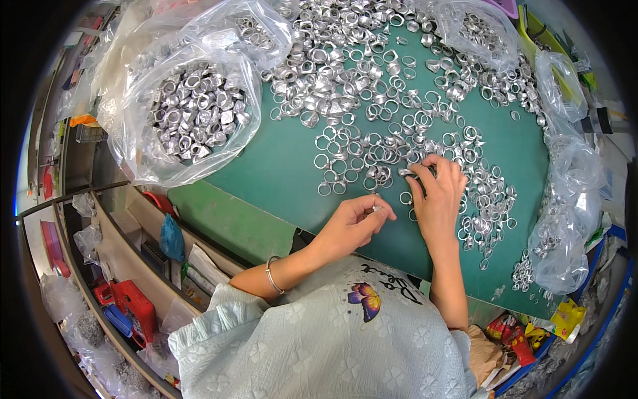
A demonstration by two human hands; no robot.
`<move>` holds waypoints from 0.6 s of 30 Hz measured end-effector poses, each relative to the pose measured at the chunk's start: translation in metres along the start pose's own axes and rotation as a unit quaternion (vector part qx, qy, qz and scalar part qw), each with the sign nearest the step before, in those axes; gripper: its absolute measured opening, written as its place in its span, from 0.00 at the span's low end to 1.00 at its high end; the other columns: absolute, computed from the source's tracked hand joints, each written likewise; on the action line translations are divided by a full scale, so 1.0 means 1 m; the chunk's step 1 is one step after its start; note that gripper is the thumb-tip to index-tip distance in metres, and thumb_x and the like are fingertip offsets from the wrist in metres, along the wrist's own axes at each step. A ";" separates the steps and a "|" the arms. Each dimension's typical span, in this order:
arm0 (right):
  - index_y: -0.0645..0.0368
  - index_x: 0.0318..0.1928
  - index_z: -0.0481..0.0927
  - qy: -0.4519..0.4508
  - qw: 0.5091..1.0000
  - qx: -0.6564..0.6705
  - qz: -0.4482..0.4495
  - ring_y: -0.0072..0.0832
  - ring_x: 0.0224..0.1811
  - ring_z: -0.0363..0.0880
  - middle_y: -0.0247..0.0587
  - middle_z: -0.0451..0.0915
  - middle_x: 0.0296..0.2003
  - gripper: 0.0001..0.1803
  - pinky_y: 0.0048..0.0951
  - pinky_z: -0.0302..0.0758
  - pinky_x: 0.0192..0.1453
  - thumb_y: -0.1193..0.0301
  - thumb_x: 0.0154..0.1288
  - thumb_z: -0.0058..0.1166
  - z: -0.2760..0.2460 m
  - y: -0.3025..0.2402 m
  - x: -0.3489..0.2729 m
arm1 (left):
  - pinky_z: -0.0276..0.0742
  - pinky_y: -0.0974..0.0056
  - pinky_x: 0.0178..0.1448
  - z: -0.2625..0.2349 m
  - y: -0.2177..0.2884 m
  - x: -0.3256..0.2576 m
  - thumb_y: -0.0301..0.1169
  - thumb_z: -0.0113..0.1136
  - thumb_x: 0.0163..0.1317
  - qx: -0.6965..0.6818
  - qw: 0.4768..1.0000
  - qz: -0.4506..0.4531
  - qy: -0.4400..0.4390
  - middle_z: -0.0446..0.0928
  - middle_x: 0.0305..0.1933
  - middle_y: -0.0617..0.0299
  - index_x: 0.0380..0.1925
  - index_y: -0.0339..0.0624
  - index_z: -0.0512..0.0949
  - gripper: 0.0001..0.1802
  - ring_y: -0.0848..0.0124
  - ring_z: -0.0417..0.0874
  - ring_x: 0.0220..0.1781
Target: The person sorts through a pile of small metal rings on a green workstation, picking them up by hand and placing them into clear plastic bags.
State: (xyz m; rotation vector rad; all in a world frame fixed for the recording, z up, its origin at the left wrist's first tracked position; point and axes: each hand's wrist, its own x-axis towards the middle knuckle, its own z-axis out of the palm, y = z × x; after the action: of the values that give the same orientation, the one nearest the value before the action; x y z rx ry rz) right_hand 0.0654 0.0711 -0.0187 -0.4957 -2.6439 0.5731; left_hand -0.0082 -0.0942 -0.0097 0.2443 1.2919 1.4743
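The bare green table top (279, 166) at nine o'clock from the left hand (352, 223) is open, so a hand could slide there. At twelve o'clock from both hands, loose silver rings (372, 146) cover the table thickly. A big clear bag of rings (193, 113) blocks ten o'clock, and more plastic bags (565, 226) crowd the edge at three o'clock from the right hand (438, 199).

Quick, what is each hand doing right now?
Left hand: pinched shut on a small silver ring.
Right hand: fingers curled over rings on the green table; hold unclear.
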 end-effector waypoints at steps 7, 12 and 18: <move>0.60 0.37 0.79 -0.003 0.952 0.270 0.143 0.25 0.29 0.73 0.36 0.78 0.27 0.07 0.24 0.67 0.34 0.80 0.56 0.57 -0.015 0.004 -0.010 | 0.54 0.76 0.20 -0.006 0.003 0.003 0.28 0.42 0.67 -0.055 0.998 0.018 -0.032 0.65 0.17 0.68 0.36 0.34 0.76 0.13 0.83 0.60 0.16; 0.65 0.41 0.78 -0.123 0.792 0.509 0.314 0.17 0.26 0.73 0.36 0.79 0.26 0.07 0.17 0.69 0.31 0.78 0.62 0.54 -0.041 0.019 -0.009 | 0.54 0.76 0.21 -0.010 -0.004 0.003 0.24 0.41 0.63 0.072 0.995 0.073 -0.016 0.67 0.16 0.68 0.38 0.34 0.76 0.12 0.83 0.61 0.17; 0.64 0.36 0.76 -0.053 0.858 0.463 0.214 0.16 0.23 0.72 0.33 0.77 0.23 0.10 0.18 0.68 0.28 0.69 0.66 0.51 -0.094 0.081 0.125 | 0.59 0.76 0.24 -0.012 0.004 0.005 0.22 0.41 0.62 0.077 0.993 0.086 -0.004 0.70 0.20 0.67 0.39 0.35 0.76 0.12 0.83 0.63 0.19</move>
State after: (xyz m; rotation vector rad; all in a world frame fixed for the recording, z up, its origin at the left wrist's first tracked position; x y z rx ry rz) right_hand 0.0198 0.2221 0.0605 -0.7247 -1.9681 1.9006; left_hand -0.0210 -0.0961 -0.0140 0.4714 1.4089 1.5163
